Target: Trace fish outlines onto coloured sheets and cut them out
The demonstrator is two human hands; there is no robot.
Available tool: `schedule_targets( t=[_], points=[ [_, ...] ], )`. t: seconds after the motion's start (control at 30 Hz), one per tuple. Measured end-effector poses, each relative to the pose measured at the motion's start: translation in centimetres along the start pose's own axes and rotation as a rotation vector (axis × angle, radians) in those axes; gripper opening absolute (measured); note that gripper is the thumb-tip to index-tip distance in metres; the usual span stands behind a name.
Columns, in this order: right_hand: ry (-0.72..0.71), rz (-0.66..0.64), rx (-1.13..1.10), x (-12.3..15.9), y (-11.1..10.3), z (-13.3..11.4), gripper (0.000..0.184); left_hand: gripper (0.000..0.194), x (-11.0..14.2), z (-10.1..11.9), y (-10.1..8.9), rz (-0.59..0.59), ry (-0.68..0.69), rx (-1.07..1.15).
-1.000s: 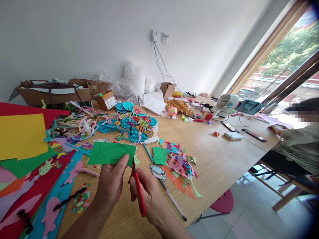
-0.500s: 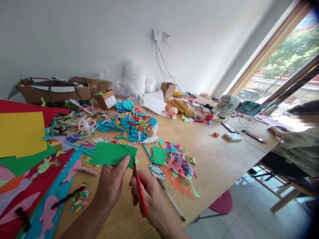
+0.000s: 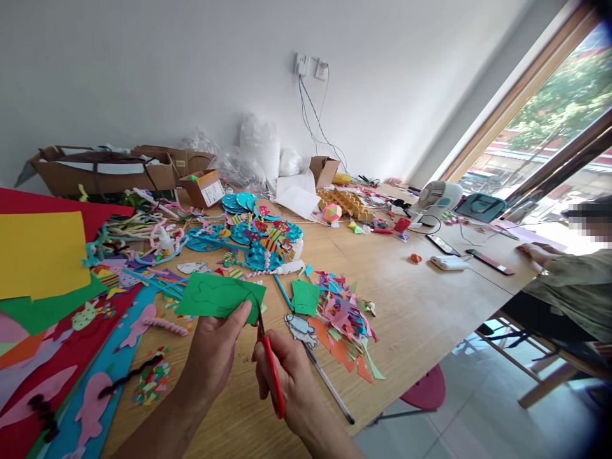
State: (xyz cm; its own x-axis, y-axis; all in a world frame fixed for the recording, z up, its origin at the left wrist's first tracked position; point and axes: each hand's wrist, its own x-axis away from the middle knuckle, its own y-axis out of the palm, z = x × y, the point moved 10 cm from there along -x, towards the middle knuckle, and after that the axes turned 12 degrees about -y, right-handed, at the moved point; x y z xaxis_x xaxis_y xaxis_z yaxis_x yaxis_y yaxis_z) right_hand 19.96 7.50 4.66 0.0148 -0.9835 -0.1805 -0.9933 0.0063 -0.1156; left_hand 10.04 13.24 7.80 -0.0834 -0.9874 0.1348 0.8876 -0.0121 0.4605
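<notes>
Between the thumb and fingers of my left hand [image 3: 215,357] is a green sheet of paper [image 3: 205,294] with a fish outline drawn on it. My right hand [image 3: 287,376] grips red-handled scissors [image 3: 273,376], whose blades meet the paper's right edge close to my left thumb. Just beyond the scissors lie a smaller green paper piece [image 3: 305,297] and a blue-grey paper fish [image 3: 301,330]. A pen [image 3: 332,389] rests to the right of my right hand. Pink paper fish [image 3: 94,408] lie on blue paper at the left.
Paper scraps [image 3: 347,309] are heaped right of centre. Coloured sheets [image 3: 43,255] cover the left side; pipe cleaners, blue plates [image 3: 261,255] and glue bottles lie behind. A fan [image 3: 435,197] and phones stand at the right, where another person [image 3: 574,274] sits.
The green paper, scissors and both hands have shifted very slightly to the right in view. The grip of each hand looks the same.
</notes>
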Motion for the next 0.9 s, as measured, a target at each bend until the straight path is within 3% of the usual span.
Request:
schedule_targets(
  t=[0.57,0.9],
  points=[
    [0.022,-0.029,0.080,0.3,-0.4,0.3,0.037,0.021,-0.1,-0.7,-0.1,-0.058,-0.092,-0.022],
    [0.053,-0.011,-0.041,0.5,-0.3,0.3,0.031,0.026,0.0,-1.6,0.2,-0.121,-0.112,-0.109]
  ],
)
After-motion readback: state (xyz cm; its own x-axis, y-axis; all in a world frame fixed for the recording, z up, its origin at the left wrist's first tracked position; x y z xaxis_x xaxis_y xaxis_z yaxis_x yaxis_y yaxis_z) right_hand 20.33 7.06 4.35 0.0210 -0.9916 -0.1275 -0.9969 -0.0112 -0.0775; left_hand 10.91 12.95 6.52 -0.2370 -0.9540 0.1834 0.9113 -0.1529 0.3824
